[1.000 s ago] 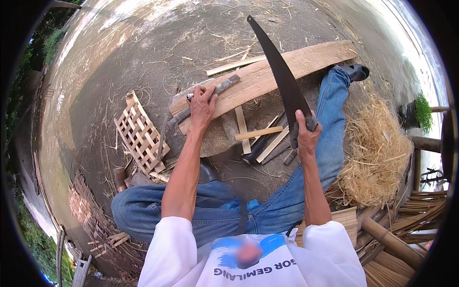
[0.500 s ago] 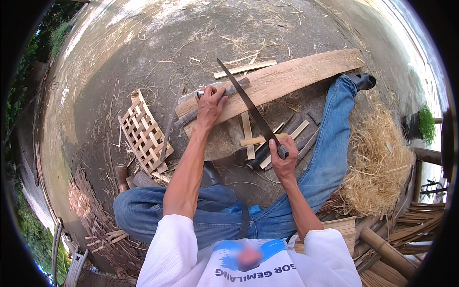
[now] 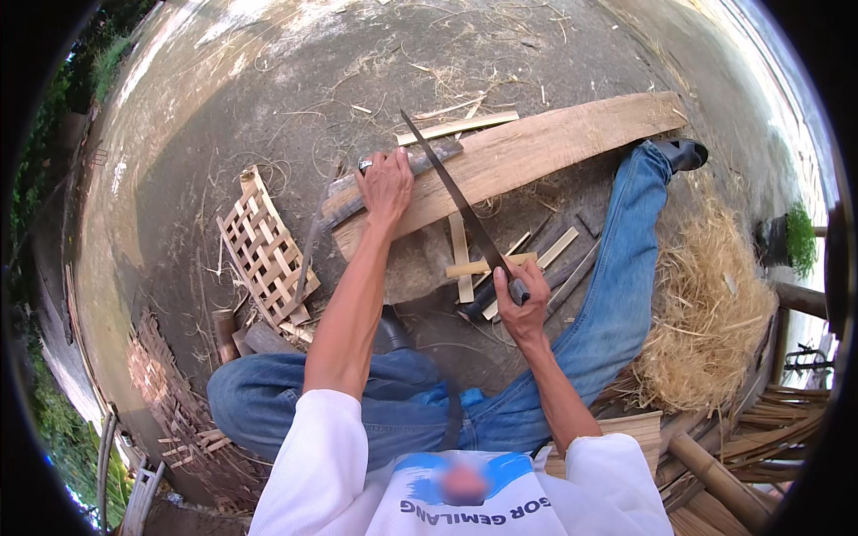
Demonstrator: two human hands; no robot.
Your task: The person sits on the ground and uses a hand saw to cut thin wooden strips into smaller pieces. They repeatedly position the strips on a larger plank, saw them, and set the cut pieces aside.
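Observation:
A long, dark, tapering blade (image 3: 456, 194) slants from my right hand toward the far left, its tip beyond the grey bar. Whether it is a saw or a knife I cannot tell. My right hand (image 3: 522, 308) is closed around its grey handle. My left hand (image 3: 386, 189) grips a dark grey bar (image 3: 436, 159) that lies across the left end of a broad wooden plank (image 3: 554, 147). A ring shows on this hand; its fingertips are partly hidden. Just beyond my right hand, a short light wood strip (image 3: 478, 266) crosses another strip.
A woven strip panel (image 3: 264, 246) lies left of my left forearm. Pale shavings (image 3: 706, 313) are heaped on the right, outside my outstretched leg (image 3: 617, 241). Behind the plank rests a thin light slat (image 3: 460, 128). Bamboo poles (image 3: 719, 482) stand at the lower right.
My right hand has shifted slightly left and nearer to me, and the blade has turned, showing a narrower face. My left hand has moved a little up and left along the bar.

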